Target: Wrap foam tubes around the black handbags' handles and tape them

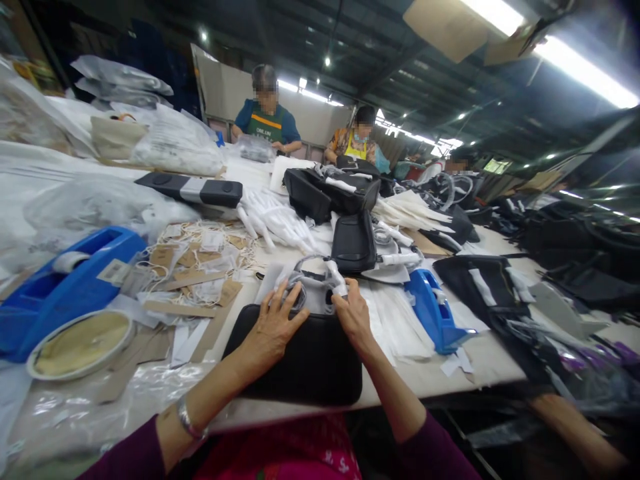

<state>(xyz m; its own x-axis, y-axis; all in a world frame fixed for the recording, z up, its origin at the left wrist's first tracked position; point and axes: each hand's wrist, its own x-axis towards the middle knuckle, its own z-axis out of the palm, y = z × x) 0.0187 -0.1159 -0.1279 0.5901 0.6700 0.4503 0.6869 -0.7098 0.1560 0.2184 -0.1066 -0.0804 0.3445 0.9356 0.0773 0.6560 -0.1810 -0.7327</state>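
Observation:
A black handbag (305, 363) lies at the table's front edge, directly before me. Its handle (313, 275), covered in clear and white wrapping, reaches away from me past the bag's far edge. My left hand (275, 323) rests on the bag's far left side, fingers spread and fingertips at the wrapped handle base. At the other base of the handle, my right hand (354, 313) has its fingers curled around the white wrapping. Part of that grip is hidden behind the hand.
Blue tape dispensers stand left (75, 287) and right (435, 310). Paper tags with strings (195, 267) lie beside a round tub (80, 343). More black bags (333, 190) and white wrapping pieces (280, 220) cover the far side. Co-workers (267, 120) work opposite; another person's arm (575, 427) shows at lower right.

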